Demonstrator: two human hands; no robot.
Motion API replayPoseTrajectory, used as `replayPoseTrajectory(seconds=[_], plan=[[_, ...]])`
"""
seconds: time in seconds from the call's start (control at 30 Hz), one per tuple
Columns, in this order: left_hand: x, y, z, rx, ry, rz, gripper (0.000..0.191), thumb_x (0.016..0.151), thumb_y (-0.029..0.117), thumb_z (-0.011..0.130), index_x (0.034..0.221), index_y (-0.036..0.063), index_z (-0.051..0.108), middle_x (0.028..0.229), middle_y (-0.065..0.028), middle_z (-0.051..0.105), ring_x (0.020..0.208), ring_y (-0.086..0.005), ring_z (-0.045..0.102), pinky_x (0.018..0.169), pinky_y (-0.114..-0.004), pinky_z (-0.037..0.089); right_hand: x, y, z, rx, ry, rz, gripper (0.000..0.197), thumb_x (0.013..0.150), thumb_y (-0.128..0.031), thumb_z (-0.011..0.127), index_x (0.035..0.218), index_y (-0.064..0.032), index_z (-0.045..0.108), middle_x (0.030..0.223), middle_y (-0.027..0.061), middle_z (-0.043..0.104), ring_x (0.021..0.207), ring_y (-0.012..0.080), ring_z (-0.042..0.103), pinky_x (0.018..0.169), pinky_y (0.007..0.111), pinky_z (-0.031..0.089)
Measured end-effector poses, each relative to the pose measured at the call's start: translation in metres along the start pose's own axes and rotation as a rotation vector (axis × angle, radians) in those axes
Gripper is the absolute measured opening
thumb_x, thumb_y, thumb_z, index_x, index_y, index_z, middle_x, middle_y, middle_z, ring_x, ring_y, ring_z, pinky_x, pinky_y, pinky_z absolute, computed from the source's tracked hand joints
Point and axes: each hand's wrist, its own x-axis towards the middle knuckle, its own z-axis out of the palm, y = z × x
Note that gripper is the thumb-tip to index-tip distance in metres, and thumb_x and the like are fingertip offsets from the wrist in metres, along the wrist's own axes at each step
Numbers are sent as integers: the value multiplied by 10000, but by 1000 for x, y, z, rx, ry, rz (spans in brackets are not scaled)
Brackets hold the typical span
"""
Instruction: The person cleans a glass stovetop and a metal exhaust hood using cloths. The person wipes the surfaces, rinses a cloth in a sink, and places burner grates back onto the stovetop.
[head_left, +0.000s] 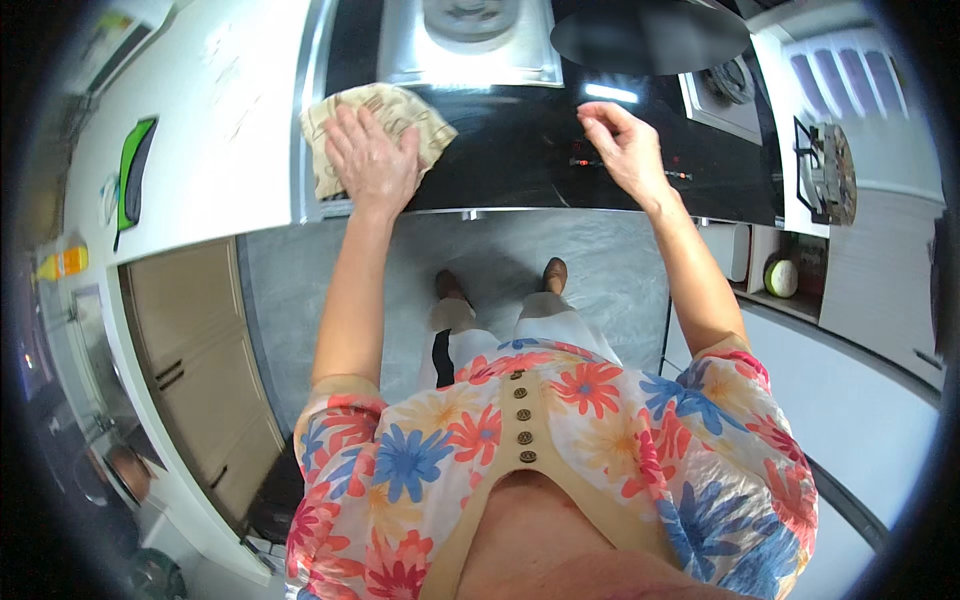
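Note:
My left hand (373, 161) lies flat on a beige patterned cloth (397, 109), pressing it on the left front corner of a black glass stovetop (502, 142). The cloth overlaps the stovetop's metal edge. My right hand (619, 142) is over the right front part of the stovetop, near small red lights, its fingers curled loosely with nothing seen in them. Beyond the hands, a shiny metal burner plate (472, 67) is at the back centre, and a second burner (729, 82) is at the right.
On the white counter (217, 127) at the left lies a green and black object (136, 174). A yellow bottle (64, 263) is farther left. A stack of round metal pieces (831, 174) stands at the right edge. A dark oval covers part of the back.

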Motion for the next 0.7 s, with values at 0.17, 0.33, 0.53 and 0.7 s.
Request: replayPoseTrajectory(seconds=[0.17,0.33,0.53,0.7], plan=[[-18,93,9,-185,-140,470,574,806,294,491,1269,-10,340,1370,-193,222,1284,-347,161,1026,-445,162,-22,109,-116,-48,208,175,159,823,-158,561,941,-67,618,781,49,634,689,74,564,640,218,452],[33,184,25,-172,-271,753,543,845,305,426,1303,42,298,1378,-146,225,1284,-320,170,1027,-433,164,-61,195,-220,-531,338,168,214,826,-190,536,999,-77,594,950,96,611,898,217,581,772,289,445],[161,291,100,-43,-67,685,562,867,409,318,1304,57,285,1370,-167,229,1262,-335,202,1008,-475,187,-95,281,-257,-839,209,233,470,891,-405,346,1293,-163,344,1374,54,271,1293,233,183,1025,482,116],[191,330,114,26,207,720,425,804,277,434,1148,26,425,1194,-187,403,1014,-291,402,818,-406,313,-87,266,-248,-882,204,242,465,884,-380,364,1304,-184,334,1384,18,257,1301,211,156,1039,460,97]])
